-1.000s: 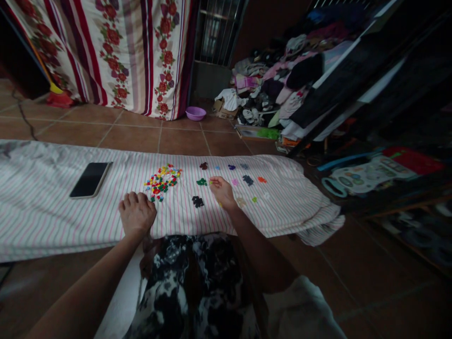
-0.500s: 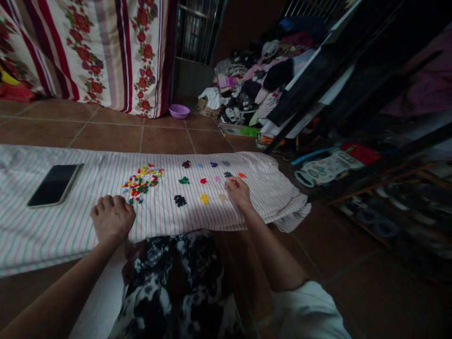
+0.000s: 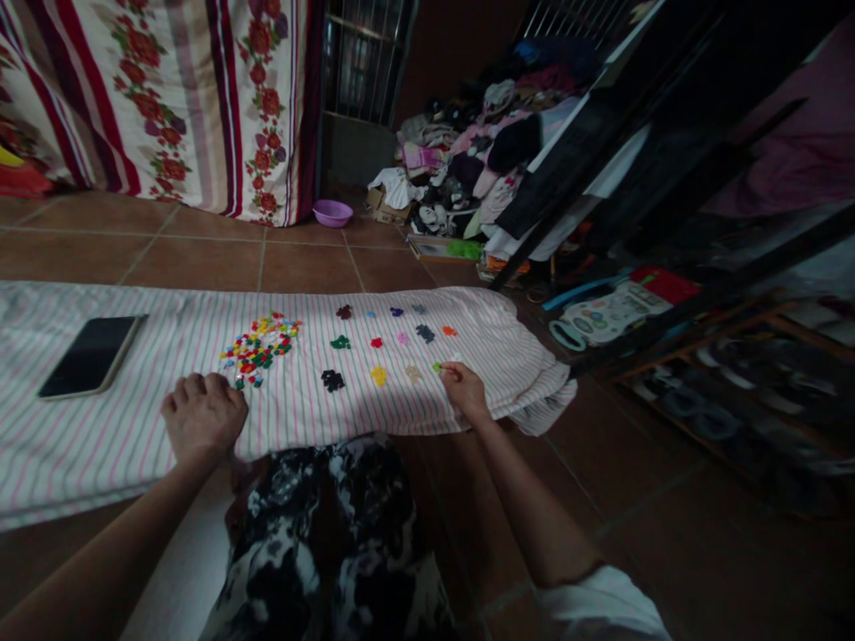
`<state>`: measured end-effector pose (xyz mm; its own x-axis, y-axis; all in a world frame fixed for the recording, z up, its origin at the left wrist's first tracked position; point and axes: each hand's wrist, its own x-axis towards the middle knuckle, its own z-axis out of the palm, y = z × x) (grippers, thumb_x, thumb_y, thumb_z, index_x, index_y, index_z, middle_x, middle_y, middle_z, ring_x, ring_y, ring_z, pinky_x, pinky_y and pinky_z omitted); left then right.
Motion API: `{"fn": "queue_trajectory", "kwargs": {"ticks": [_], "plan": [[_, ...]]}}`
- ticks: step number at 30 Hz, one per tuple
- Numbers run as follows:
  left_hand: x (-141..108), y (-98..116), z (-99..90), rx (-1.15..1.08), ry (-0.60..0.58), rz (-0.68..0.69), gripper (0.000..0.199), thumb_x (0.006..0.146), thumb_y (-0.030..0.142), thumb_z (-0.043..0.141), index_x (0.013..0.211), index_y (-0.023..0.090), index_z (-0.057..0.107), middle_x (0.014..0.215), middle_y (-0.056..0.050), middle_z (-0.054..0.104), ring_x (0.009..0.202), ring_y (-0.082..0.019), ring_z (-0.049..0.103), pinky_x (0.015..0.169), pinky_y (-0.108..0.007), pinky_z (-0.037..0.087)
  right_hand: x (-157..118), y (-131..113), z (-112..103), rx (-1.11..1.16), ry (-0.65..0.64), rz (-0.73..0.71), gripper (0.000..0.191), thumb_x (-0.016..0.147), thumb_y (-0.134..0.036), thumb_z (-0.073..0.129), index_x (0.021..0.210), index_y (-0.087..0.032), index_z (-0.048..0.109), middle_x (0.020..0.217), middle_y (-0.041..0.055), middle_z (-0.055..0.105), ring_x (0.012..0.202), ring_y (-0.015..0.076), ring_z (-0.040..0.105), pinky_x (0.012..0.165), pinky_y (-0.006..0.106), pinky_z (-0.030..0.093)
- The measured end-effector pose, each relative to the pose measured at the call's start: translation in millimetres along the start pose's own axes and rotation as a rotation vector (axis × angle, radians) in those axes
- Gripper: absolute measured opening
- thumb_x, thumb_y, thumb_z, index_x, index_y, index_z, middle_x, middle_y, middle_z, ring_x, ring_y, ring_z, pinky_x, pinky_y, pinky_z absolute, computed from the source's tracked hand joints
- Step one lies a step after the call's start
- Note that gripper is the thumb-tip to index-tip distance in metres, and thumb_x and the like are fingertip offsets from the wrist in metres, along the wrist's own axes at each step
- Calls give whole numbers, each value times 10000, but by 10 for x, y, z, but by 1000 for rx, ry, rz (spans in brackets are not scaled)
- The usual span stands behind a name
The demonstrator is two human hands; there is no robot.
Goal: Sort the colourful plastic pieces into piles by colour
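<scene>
Rightward — right hand (image 3: 462, 388), lime-green pieces (image 3: 437, 367).

No readable text or labels

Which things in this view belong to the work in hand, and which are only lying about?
Work in hand:
- mixed coloured pieces
- black pieces, green pieces, yellow pieces and other small colour groups
- light green pieces, at the right hand
- striped cloth underneath

Apparently just lying about:
- phone
- purple bowl
- clothes
</scene>
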<state>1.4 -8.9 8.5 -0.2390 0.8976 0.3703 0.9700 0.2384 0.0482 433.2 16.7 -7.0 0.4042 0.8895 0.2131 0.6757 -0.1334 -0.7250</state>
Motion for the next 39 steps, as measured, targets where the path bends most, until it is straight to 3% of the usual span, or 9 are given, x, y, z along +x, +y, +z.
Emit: {"fn": "queue_trajectory", "kwargs": {"ticks": [4, 9, 17, 22, 34, 39], "plan": [[8, -3, 1, 14, -7, -1, 379, 865, 319, 290, 962, 100, 583, 1008, -184, 577, 1026, -312, 519, 837, -432, 379, 11, 7, 77, -135, -1, -18, 254, 706, -226, 490, 875, -205, 678, 853, 47, 697, 756, 179, 611, 783, 318, 479], [8, 3, -13, -12, -30, -7, 370, 857, 326, 302, 958, 110, 585, 1018, -194, 577, 1041, -324, 516, 835, -449, 382, 50, 4, 99, -225, -8, -60, 291, 692, -164, 468, 892, -200, 676, 863, 55, 687, 801, 186, 607, 821, 323, 478], [2, 11, -29, -50, -17, -6, 393, 860, 317, 292, 979, 83, 585, 1027, -223, 571, 1033, -341, 525, 842, -467, 381, 106, -8, 133, -300, -20, -87, 314, 712, -267, 571, 993, -175, 677, 786, 48, 622, 805, 197, 561, 830, 325, 463], [3, 21, -53, -40, -21, -7, 374, 859, 310, 289, 959, 103, 584, 1021, -214, 577, 1024, -340, 528, 825, -471, 390, 97, -16, 188, -298, -32, -129, 254, 766, -302, 554, 953, -179, 674, 856, 68, 621, 853, 201, 547, 860, 326, 450], [6, 7, -37, -18, -49, -13, 404, 863, 319, 289, 991, 81, 589, 1032, -200, 577, 1030, -318, 512, 837, -436, 373, -22, 80, 348, -276, 185, -261, 169, 807, -248, 469, 835, -179, 621, 824, 66, 581, 798, 191, 522, 760, 295, 429], [3, 3, -37, 1, -25, -2, 389, 867, 313, 295, 966, 83, 592, 1008, -186, 582, 1016, -305, 514, 830, -415, 369, -12, 103, 348, -240, 174, -293, 184, 817, -265, 466, 838, -186, 631, 858, 71, 586, 813, 192, 530, 779, 307, 440]]}}
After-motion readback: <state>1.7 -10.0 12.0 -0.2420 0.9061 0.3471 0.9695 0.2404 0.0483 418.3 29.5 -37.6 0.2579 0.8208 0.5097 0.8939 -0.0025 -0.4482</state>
